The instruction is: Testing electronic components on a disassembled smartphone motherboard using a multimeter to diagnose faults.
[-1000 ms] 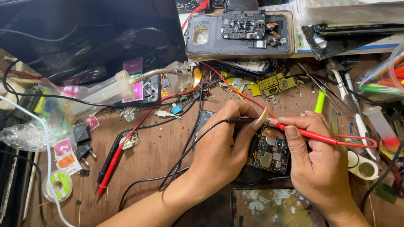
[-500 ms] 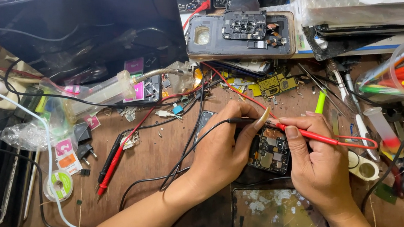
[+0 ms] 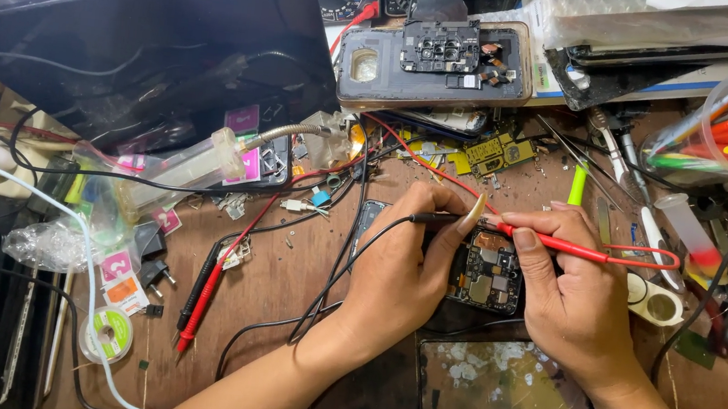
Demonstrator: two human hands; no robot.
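Head view: thin black probe is pinched in left hand fingers, slim red plastic probe in right hand fingers, both closed tight, tips over the open phone's dark, component-studded circuit board lying between the hands on the cluttered wooden counter. Tips are best kept steady on separate metal pads, wrists braced, leads held slack.

A single view, from a camera worn on the person's head; it looks steeply down, almost straight onto the table; it sits close, so both forearms enter from the bottom edge and the left hand and right hand meet just right of centre; the far side of the table runs along the top of the frame, where a dark tablet lies at upper left; the table's near edge falls outside the frame; no second view shares the scene.
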